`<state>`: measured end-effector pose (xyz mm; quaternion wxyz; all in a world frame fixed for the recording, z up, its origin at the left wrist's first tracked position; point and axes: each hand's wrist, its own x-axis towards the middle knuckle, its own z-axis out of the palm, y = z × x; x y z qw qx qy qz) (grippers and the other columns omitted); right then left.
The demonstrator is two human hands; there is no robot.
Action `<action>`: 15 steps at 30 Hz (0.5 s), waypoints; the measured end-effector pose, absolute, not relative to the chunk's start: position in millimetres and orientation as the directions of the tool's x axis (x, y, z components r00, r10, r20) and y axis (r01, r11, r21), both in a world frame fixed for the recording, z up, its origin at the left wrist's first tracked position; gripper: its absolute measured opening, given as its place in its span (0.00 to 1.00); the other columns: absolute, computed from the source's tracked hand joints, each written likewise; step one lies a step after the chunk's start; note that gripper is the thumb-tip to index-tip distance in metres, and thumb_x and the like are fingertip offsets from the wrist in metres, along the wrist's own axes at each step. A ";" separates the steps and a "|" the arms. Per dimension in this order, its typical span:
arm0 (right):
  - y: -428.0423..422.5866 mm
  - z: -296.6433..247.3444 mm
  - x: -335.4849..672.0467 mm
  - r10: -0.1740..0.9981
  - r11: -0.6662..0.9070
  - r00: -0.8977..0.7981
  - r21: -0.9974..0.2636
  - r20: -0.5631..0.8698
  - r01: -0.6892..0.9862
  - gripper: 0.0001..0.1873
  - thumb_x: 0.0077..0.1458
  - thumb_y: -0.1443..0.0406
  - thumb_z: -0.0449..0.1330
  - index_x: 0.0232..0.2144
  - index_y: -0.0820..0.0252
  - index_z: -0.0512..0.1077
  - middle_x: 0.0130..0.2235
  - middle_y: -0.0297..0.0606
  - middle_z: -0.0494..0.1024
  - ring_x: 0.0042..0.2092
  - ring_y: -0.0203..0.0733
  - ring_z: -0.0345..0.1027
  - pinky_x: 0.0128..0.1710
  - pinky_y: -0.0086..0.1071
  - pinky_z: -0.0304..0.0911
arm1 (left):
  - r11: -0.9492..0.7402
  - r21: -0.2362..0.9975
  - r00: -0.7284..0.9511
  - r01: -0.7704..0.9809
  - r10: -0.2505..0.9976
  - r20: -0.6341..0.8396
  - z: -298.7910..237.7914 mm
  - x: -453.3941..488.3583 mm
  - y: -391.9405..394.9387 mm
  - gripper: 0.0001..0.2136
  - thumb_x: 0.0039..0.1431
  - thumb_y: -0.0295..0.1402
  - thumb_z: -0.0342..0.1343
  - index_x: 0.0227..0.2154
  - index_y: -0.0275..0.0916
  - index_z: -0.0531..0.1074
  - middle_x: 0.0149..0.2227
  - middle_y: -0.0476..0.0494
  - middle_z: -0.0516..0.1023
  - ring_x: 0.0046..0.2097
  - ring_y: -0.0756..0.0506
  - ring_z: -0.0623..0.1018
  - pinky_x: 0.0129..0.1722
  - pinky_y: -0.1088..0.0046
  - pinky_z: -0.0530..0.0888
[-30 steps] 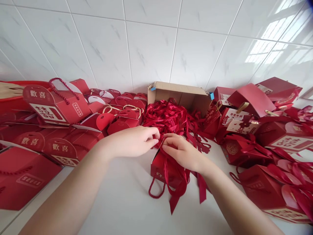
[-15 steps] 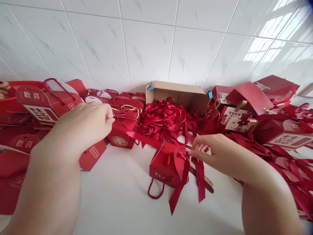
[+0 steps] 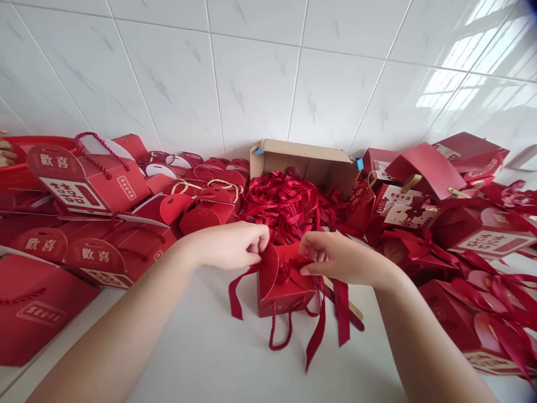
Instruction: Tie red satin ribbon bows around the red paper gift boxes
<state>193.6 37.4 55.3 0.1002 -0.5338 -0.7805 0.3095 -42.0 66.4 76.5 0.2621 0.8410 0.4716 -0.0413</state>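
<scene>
A small red gift box point(image 3: 279, 294) stands on the white table, its rounded flaps folded together at the top and a twisted cord handle point(image 3: 281, 345) hanging down its near side. Red satin ribbon point(image 3: 235, 296) runs through the top, with loose ends drooping to the left and right. My left hand point(image 3: 232, 246) is at the box's left flap, fingers pinched on the ribbon. On the other side my right hand point(image 3: 335, 257) pinches the ribbon by the right flap. The knot area is partly hidden by the ribbon and fingers.
A cardboard box point(image 3: 306, 146) behind holds a heap of red ribbons point(image 3: 289, 204). Red gift boxes point(image 3: 104, 182) crowd the left, and ribbon-tied boxes point(image 3: 478, 224) the right. A dark red strip with a gold edge point(image 3: 356, 319) lies beside the box. Part of another person's hand point(image 3: 6, 152) shows far left.
My left hand has come right and down from its stretched-out position to the box, and the taut ribbon now hangs slack. My right hand has moved slightly left, over the flap.
</scene>
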 end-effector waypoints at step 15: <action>31.0 67.4 222.2 0.932 0.237 -0.333 -0.451 -0.146 0.861 0.07 0.47 0.60 0.63 0.30 0.55 0.72 0.35 0.37 0.77 0.35 0.44 0.70 0.30 0.32 0.62 | -0.371 0.226 0.430 0.901 0.833 -0.347 94.6 -66.8 48.1 0.03 0.45 0.34 0.54 0.23 0.45 0.72 0.29 0.48 0.79 0.27 0.45 0.75 0.23 0.73 0.64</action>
